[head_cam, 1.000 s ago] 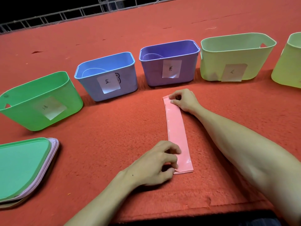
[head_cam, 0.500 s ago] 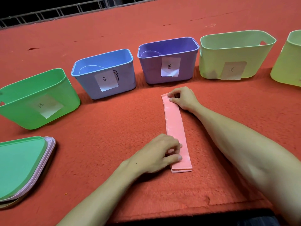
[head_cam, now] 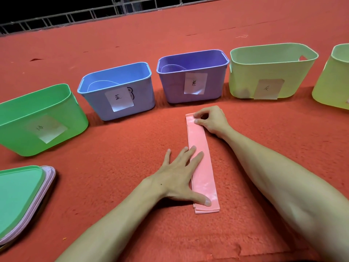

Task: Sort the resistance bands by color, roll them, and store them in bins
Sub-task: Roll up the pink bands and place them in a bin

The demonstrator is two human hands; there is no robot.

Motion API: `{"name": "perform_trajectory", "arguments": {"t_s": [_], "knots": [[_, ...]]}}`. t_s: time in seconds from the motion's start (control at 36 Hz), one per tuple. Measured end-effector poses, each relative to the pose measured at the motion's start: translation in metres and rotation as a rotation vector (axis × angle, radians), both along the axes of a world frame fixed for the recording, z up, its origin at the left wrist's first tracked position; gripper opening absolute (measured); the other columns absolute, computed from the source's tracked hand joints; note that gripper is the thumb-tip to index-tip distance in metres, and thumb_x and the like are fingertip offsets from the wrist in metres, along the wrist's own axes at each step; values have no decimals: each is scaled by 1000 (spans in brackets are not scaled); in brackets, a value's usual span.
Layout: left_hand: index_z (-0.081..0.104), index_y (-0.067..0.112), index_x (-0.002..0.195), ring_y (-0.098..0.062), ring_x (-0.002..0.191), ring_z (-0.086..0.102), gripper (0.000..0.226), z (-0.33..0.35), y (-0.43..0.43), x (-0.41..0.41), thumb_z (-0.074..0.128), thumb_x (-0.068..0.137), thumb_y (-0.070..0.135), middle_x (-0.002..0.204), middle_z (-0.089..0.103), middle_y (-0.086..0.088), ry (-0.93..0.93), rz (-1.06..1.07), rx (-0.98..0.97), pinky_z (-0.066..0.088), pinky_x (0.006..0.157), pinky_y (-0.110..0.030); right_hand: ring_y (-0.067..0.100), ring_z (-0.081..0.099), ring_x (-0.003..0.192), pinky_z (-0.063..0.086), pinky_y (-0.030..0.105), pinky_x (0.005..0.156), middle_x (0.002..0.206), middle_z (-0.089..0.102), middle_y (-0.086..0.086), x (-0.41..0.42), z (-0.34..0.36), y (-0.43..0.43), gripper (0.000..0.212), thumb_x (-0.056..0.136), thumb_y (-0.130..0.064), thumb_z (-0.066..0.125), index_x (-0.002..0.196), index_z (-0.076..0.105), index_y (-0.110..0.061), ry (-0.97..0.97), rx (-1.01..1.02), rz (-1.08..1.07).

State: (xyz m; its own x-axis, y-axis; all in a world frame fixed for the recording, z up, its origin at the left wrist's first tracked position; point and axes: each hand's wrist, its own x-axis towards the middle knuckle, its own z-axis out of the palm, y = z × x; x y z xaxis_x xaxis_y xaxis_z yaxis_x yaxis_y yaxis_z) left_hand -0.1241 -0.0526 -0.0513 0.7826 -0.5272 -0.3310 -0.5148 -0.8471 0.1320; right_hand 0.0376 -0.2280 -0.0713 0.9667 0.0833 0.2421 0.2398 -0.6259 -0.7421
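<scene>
A pink resistance band lies flat and folded lengthwise on the red carpet, running away from me. My left hand rests flat on its near half, fingers spread, thumb near the band's close end. At the far end, my right hand pinches the band's edge between thumb and fingers. Labelled bins stand in a row behind: green, blue, purple, pale green and a yellow-green one at the right edge.
A stack of bin lids, green on top of pink, lies at the lower left. A metal railing runs along the far edge of the carpet. The carpet's near edge is close to my arms.
My left hand has let go of the band's near end, opened, and now lies flat on it further along. My right hand stays at the far end.
</scene>
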Motion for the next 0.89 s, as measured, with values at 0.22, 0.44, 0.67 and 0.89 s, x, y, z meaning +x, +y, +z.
{"name": "perform_trajectory", "arguments": {"t_s": [0.22,0.44,0.67,0.89], "knots": [[-7,22,153,-25,142,-31,132,10,-11,2,54,57,89,159,-21,-7,-36,-37,118,-12,111,-66,10,65,91,47,24,86,99,74,-3,4,1,1,20,76,-16,78,96,76,-17,20,-46,12],[28,18,144,-15,148,3,109,23,-15,23,65,61,78,159,8,3,69,-31,-56,-2,115,-64,5,56,81,34,14,73,99,73,-4,6,3,-1,19,79,-17,75,98,75,-17,43,-111,59],[68,13,96,-17,82,57,24,17,-6,93,68,85,34,92,64,-2,-220,113,-400,46,82,-34,7,57,84,35,15,75,103,72,-3,10,2,-2,20,81,-16,73,101,74,-16,53,-135,99],[43,28,70,-27,82,55,22,5,-18,145,60,85,25,75,51,9,-325,243,-395,46,72,-40,18,52,98,41,29,91,102,49,3,19,-2,-4,25,83,-27,71,107,72,-22,39,-265,98]]}}
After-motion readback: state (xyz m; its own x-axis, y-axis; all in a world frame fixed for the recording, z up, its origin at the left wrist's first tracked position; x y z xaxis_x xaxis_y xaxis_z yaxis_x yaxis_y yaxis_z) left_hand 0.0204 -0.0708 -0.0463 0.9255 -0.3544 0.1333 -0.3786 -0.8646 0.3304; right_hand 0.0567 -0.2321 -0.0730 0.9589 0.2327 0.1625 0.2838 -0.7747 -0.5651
